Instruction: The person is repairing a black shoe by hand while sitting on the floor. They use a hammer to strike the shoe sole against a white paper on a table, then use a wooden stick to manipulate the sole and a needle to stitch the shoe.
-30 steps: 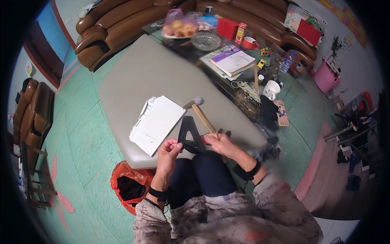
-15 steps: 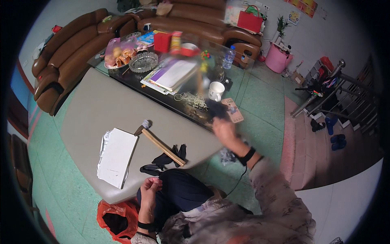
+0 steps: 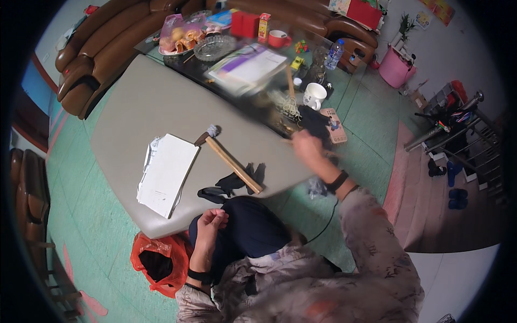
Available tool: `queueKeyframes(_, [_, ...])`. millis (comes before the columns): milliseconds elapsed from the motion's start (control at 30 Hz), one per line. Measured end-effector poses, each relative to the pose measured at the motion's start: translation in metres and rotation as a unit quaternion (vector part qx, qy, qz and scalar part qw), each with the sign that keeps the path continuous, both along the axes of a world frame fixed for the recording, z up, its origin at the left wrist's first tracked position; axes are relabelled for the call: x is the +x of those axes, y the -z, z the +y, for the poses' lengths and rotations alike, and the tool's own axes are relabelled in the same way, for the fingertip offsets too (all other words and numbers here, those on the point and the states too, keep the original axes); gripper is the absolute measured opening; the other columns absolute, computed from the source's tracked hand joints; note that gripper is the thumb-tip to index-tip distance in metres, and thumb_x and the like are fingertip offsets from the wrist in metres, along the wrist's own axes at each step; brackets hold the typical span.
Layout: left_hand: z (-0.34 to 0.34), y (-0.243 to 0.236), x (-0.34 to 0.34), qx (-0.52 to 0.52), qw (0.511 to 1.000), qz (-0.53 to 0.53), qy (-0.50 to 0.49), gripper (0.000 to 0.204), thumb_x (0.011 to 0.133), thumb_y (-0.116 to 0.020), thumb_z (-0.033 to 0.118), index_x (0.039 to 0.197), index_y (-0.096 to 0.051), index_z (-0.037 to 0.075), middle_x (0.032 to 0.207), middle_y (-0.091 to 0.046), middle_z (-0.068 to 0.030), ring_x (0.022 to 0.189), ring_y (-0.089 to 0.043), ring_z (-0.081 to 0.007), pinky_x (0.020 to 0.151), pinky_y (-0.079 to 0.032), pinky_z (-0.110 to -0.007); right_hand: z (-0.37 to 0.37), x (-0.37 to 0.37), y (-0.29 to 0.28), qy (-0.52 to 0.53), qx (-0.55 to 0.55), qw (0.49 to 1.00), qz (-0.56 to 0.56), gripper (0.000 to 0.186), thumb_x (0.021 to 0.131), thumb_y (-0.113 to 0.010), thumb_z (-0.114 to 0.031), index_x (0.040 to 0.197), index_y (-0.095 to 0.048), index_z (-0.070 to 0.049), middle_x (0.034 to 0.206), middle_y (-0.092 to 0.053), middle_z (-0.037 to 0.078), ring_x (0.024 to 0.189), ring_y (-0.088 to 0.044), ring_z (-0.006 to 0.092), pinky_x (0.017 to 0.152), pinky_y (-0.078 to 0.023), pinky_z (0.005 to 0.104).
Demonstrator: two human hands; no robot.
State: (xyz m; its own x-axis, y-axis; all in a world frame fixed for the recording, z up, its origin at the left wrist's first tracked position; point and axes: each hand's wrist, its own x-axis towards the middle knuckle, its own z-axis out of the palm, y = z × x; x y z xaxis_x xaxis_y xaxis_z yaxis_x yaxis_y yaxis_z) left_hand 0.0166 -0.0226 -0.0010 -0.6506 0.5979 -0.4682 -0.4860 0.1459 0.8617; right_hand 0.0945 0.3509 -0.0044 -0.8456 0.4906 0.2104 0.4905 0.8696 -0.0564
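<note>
My left hand (image 3: pixel 211 222) is held over my dark trousers at the near table edge, thumb and fingers pinched together; anything between them is too small to tell. Out to the right, my right hand (image 3: pixel 311 155) is curled and blurred at the table's far right corner. Something thin seems to stick out of it, too smeared to name. Beyond that hand lie a black cloth (image 3: pixel 314 121) and a pink phone or phone case (image 3: pixel 335 127). Pale strings (image 3: pixel 288 106) lie by a wooden stick (image 3: pixel 290 81). Nearer me, a wooden stick (image 3: pixel 235 166) rests across black cloth strips (image 3: pixel 229 184).
A white pad of paper (image 3: pixel 168 175) lies on the grey table (image 3: pixel 126 113). The dark glass table behind holds a white mug (image 3: pixel 315 96), a glass ashtray (image 3: pixel 215 48), papers (image 3: pixel 250 67) and a water bottle (image 3: pixel 334 54). An orange plastic bag (image 3: pixel 161 264) stands by my left arm.
The whole view has shifted, so the tables appear higher and farther right. My right hand has moved slightly left relative to the black cloth. My left hand keeps its pinch.
</note>
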Motion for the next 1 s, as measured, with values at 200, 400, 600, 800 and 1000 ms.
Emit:
queueKeyframes(200, [0.010,-0.006,0.008,0.012,1.000,0.007,0.011,0.013,0.091,-0.056,0.015,0.097,-0.059,0.003,0.087,-0.063,-0.0038,0.077,-0.057,-0.0104,0.071,-0.045,-0.023,-0.075,-0.020,0.040,-0.229,-0.217,0.947,-0.057,0.028,0.076,-0.052,-0.002,0.099,-0.063,-0.013,0.106,-0.057,0.011,0.094,-0.058,0.0352,0.079,-0.046,0.0458])
queueKeyframes(400, [0.016,-0.003,0.018,0.031,0.999,-0.003,0.024,0.011,0.091,-0.056,0.014,0.094,-0.059,0.004,0.086,-0.063,-0.0033,0.076,-0.057,-0.0106,0.069,-0.045,-0.023,-0.074,-0.008,0.002,-0.176,-0.199,0.932,-0.245,0.019,0.073,-0.052,0.000,0.088,-0.065,-0.002,0.082,-0.063,0.022,0.084,-0.061,0.0391,0.075,-0.047,0.0442])
queueKeyframes(600, [0.025,-0.011,0.033,0.059,0.998,0.016,0.017,0.017,0.089,-0.058,0.008,0.105,-0.057,0.004,0.089,-0.061,-0.0002,0.077,-0.055,-0.0084,0.069,-0.045,-0.021,-0.056,0.030,-0.050,-0.123,-0.688,0.689,-0.191,0.019,0.082,-0.062,-0.019,0.086,-0.061,-0.001,0.070,-0.063,0.009,0.046,-0.045,0.0084,0.041,-0.034,0.0237])
queueKeyframes(800, [0.029,-0.041,0.054,0.136,0.983,0.118,-0.028,0.034,0.085,-0.062,0.003,0.118,-0.052,0.002,0.098,-0.057,-0.0010,0.083,-0.053,-0.0063,0.076,-0.045,-0.020,-0.115,0.043,-0.054,-0.140,-0.848,0.487,-0.154,0.020,0.090,-0.055,-0.021,0.089,-0.058,-0.002,0.073,-0.061,0.007,0.038,-0.030,0.0004,0.035,-0.020,0.0164])
queueKeyframes(1000, [0.023,-0.040,0.053,0.067,0.980,0.161,-0.100,0.023,0.084,-0.059,0.001,0.108,-0.059,0.001,0.076,-0.056,0.0024,0.067,-0.049,-0.0040,0.064,-0.044,-0.019,-0.167,0.040,-0.052,-0.266,-0.582,0.763,0.090,0.026,0.086,-0.064,-0.022,0.099,-0.057,0.000,0.083,-0.061,0.005,0.065,-0.055,0.0097,0.054,-0.045,0.0213])
